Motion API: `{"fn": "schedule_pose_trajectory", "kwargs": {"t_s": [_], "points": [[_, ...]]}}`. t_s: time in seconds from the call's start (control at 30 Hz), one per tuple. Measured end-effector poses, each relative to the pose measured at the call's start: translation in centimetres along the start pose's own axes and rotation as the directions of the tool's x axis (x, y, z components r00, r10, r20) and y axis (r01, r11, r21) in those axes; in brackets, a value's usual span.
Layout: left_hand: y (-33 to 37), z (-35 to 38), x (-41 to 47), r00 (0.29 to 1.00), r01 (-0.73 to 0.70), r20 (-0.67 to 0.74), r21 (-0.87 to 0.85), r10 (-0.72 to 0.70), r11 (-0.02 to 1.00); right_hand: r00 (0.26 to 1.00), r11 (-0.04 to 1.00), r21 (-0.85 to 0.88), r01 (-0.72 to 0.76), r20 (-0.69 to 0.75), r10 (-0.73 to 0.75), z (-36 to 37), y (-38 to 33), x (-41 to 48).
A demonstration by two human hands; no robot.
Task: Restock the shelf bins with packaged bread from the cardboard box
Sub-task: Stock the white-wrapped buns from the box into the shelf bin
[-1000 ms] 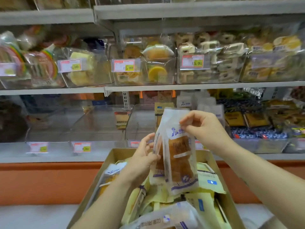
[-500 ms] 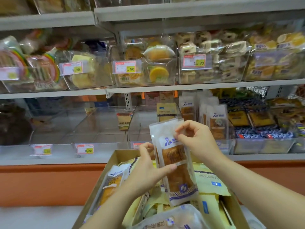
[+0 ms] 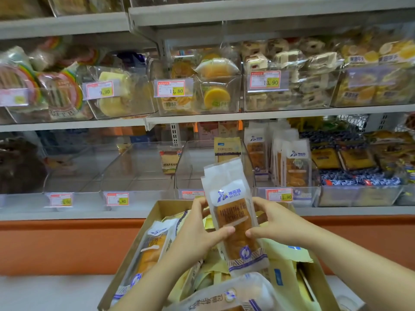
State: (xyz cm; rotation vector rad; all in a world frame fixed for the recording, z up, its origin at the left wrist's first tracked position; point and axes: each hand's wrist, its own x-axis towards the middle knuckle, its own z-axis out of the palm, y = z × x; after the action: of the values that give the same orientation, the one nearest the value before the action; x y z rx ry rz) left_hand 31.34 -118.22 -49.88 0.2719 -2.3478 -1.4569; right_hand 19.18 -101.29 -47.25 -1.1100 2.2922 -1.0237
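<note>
Shop shelving fills the background: grey shelves (image 3: pixel 202 118) carry clear plastic bins with red-bordered price tags. Upper-row bins hold wrapped cakes and rolls. On the lower row, the two bins at left (image 3: pixel 139 173) are nearly bare, one bin at centre (image 3: pixel 193 173) holds a single yellow-topped pack at its back, and the bin just right of it (image 3: pixel 289 191) holds upright white packs of bread.

Below the lower shelf, an open cardboard box (image 3: pixel 161 207) sits filled with yellow and white bread packs lying at mixed angles.

Held above the box, in front of the centre bin, is one packaged bread (image 3: pixel 233 212): white wrapper, blue logo, brown loaf visible, standing nearly upright and tilted slightly left at its top. Left hand (image 3: pixel 197 234) grips its left edge, thumb across the front. Right hand (image 3: pixel 274 225) grips its right edge, thumb likewise on the front. Both hands are closed on the pack.
</note>
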Motion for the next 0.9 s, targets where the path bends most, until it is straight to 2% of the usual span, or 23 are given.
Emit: {"fn": "schedule_pose_trajectory", "kwargs": {"t_s": [0.1, 0.27, 0.4, 0.53, 0.67, 0.8, 0.9], "points": [[0.1, -0.4, -0.6, 0.998, -0.046, 0.048, 0.023, 0.044, 0.999, 0.999, 0.997, 0.065, 0.039, -0.039, -0.036, 0.3, 0.0, -0.3], [2.8, -0.9, 1.1, 0.977, -0.209, -0.037, 0.020, 0.209, 0.978, 0.965, 0.976, 0.132, 0.174, -0.218, -0.143, -1.0, -1.1, -0.2], [6.3, 0.4, 4.6, 0.952, -0.302, -0.056, 0.000, 0.302, 0.953, 0.864, 0.961, 0.030, 0.275, -0.447, -0.233, -4.1, -0.9, 0.3], [7.5, 3.4, 9.5, 0.941, -0.333, -0.070, 0.001, 0.332, 0.943, 0.739, 0.975, -0.112, 0.191, -0.637, -0.218, -7.0, 1.3, 1.5], [6.6, 6.5, 13.7, 0.949, -0.306, -0.081, -0.021, 0.303, 0.952, 0.698, 0.978, -0.025, 0.209, -0.696, -0.167, -8.6, 3.7, 3.4], [4.8, 8.4, 17.2, 0.958, -0.281, -0.077, -0.053, 0.276, 0.958, 0.704, 0.981, 0.058, 0.184, -0.705, -0.090, -9.0, 6.1, 6.5], [3.3, 8.9, 19.9, 0.968, -0.243, -0.068, -0.009, 0.242, 0.970, 0.714, 0.984, 0.090, 0.152, -0.698, -0.046, -9.4, 7.5, 9.1]]}}
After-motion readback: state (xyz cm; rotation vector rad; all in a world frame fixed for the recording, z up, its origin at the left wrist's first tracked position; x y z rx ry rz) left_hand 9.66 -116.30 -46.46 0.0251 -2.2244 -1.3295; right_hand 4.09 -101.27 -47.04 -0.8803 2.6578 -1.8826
